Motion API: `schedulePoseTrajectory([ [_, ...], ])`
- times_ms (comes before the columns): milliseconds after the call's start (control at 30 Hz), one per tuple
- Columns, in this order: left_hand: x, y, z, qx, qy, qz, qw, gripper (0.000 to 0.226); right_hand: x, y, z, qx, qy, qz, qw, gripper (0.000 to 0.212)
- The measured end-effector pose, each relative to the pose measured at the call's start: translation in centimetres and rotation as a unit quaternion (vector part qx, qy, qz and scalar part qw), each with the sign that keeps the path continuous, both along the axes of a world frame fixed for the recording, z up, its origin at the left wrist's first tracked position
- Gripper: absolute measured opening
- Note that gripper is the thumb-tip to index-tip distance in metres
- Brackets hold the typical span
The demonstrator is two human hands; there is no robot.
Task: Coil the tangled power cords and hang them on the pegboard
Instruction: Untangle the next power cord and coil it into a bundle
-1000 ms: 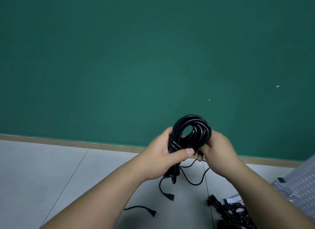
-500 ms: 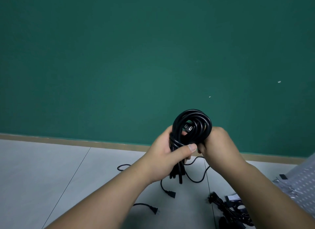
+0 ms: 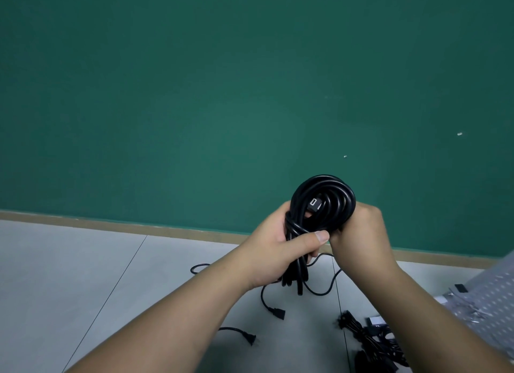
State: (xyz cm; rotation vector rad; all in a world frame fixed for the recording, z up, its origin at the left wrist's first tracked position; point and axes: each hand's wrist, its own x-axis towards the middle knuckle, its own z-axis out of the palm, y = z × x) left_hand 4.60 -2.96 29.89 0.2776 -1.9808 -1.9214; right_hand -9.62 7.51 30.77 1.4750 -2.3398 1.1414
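Around cord coil (image 3: 338, 203): left hand (image 3: 275, 247), right hand (image 3: 358, 233).

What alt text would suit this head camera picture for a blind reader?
Two bare hands hold a coiled black power cord in front of a green wall, the left hand gripping its gathered loops and the right hand closed on its side. More black cords lie on the grey floor below, near a pegboard.

A: Supporting surface?
B: Pale grey tiled floor (image 3: 83, 275), thin dark joints.
A: Lying on it?
B: Centre, black cord with two-prong plug (image 3: 250, 338) and black cord with socket connector (image 3: 276, 313); lower right, tangled heap of black cords (image 3: 370, 342); right edge, grey perforated pegboard (image 3: 495, 297).
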Motion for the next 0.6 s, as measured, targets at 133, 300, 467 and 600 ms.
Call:
schedulePoseTrajectory([
  [133, 0.0, -0.2, -0.5, 0.002, -0.01, 0.002, 1.0, 0.022, -0.5, -0.6, -0.7, 0.044, 0.044, -0.006, 0.998, 0.059],
  [300, 0.1, -0.5, -0.8, -0.016, -0.022, 0.011, 1.0, 0.025, -1.5, -0.9, -0.7, 0.058, 0.066, 0.013, 0.996, 0.066],
  [467, -0.2, -1.0, -0.6, 0.043, -0.004, 0.052, 0.998, 0.024, -2.1, 0.2, -0.1, -0.05, -0.087, 0.104, 0.989, 0.03],
  [600, -0.4, -1.2, -0.6, 0.046, 0.002, 0.039, 0.998, 0.025, -2.5, 0.3, -0.5, -0.033, -0.196, 0.174, 0.964, 0.029],
])
